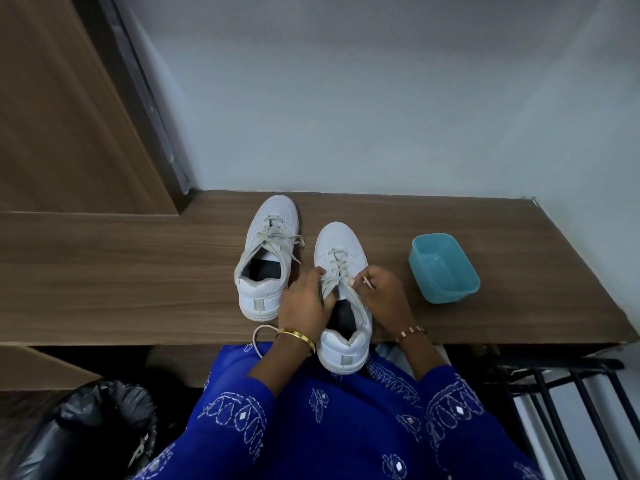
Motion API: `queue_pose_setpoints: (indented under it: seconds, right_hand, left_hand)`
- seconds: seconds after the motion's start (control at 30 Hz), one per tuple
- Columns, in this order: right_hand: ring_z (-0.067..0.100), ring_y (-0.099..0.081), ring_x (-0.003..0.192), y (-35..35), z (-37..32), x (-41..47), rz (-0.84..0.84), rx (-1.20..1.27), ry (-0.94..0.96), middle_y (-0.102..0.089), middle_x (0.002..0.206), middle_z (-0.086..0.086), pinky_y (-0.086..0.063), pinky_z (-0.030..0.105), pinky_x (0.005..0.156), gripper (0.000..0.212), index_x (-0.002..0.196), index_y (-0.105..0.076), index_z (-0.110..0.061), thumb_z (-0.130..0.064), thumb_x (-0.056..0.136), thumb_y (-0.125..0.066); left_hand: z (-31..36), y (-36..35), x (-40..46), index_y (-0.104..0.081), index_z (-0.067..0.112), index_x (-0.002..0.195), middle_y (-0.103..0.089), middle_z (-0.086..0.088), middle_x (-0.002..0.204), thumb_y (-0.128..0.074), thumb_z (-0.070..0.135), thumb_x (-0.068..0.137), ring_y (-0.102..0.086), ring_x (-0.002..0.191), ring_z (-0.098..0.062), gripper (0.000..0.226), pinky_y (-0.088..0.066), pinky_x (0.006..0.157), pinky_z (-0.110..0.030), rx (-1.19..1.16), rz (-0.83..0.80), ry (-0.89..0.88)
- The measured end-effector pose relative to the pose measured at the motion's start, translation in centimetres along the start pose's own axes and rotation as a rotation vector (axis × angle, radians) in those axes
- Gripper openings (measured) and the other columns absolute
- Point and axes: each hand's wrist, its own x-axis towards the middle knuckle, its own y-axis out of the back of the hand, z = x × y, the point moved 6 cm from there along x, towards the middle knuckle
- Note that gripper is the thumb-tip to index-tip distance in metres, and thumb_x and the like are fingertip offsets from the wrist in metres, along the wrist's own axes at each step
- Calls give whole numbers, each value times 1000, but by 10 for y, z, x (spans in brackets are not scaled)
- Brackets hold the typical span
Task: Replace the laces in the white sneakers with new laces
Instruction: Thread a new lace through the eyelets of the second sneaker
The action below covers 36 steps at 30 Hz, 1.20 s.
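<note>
Head view. Nearest: blue embroidered sleeves (242,403), then heel of near sneaker (343,344) overhanging table (121,271) front edge, toe pointing away toward wall. Long axis running near-to-far, tilted slightly left at toe. Left hand (304,303) on left side of shoe's opening, fingers curled, pinching grey lace (334,271) at upper eyelets. Right hand (384,292) on right side, thumb and forefinger pinching other lace strand just beside tongue. Both hands touching shoe, flanking it across its short axis; neither clearly nearer. Lace crossings lying directly beyond fingertips, toward toe, so likely pull direction back toward heel and body. Loose lace loop (263,332) hanging off table edge beside left wrist; whether old or new, cannot tell. Second sneaker (268,254) just beside on left, parallel, toe also away, heel nearer, laces loosened and splayed. Teal tub (445,271) well apart to right. Black bin bag (86,427) lower left, below table.
</note>
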Motion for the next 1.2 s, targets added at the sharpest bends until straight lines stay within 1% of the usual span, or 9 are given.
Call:
queue_pose_setpoints:
  seconds: [0.1,0.2,0.27,0.4,0.5,0.6,0.8,1.03,1.2]
  right_hand:
    - [12,-50,65,14,4,3,151,94,-78,-55,73,0,-38,16,57,9,83,-57,-8,-11,91,-54]
    - [19,-49,74,52,20,-2,569,269,-230,-50,74,1,-43,28,64,15,93,-56,-1,-13,95,-47]
    - [15,-47,72,65,21,-6,682,195,-170,-51,78,2,-42,29,63,17,102,-55,2,-12,95,-48]
    - [13,-49,62,37,1,-6,347,-17,34,-60,77,7,-40,25,60,33,124,-54,-13,-19,92,-54]
    - [16,-58,73,2,-3,-9,54,-104,68,-66,85,6,-42,24,64,24,114,-62,-13,-19,92,-53]
    - [14,-51,68,-4,-2,-7,75,-54,41,-57,73,2,-37,25,58,11,87,-59,-7,-16,91,-54]
    - [8,-46,53,35,39,-1,393,249,-246,-50,59,-3,-38,15,49,17,79,-53,-9,-15,94,-50]
    - [15,-59,76,3,21,-4,150,204,-98,-64,85,3,-46,24,69,16,104,-62,-13,-13,89,-57]
    - [15,-51,65,-4,12,-5,102,117,-12,-59,72,9,-41,27,62,16,80,-58,-4,-16,91,-56]
  left_hand:
    - [-1,-1,0,-50,10,125,-57,-12,115,-54,23,87,-57,100,-29,40,-42,81,-35,0,-18,8]
    - [-1,-3,1,-50,12,124,-56,-11,115,-53,23,87,-57,98,-29,39,-42,79,-35,25,-38,9]
    - [-2,-4,1,-49,12,124,-56,-11,115,-52,24,88,-57,97,-29,38,-42,78,-35,27,-37,11]
    - [-3,-4,1,-50,11,124,-56,-11,116,-52,24,88,-57,97,-29,38,-41,78,-35,17,-21,19]
    - [-3,-4,0,-51,11,122,-56,-11,114,-53,22,87,-57,96,-29,37,-41,76,-35,3,-18,19]
    - [-3,-4,0,-51,11,121,-56,-11,113,-53,22,87,-57,96,-29,36,-40,74,-34,12,-23,16]
    - [-2,-4,0,-48,13,126,-56,-9,118,-55,23,86,-58,100,-29,42,-45,80,-37,17,-38,14]
    - [-2,-3,-1,-52,12,124,-57,-11,114,-53,19,87,-57,97,-30,38,-42,76,-35,32,-20,-10]
    - [0,-1,-1,-54,11,120,-60,-11,109,-42,22,87,-59,93,-31,37,-42,73,-36,44,21,-28]
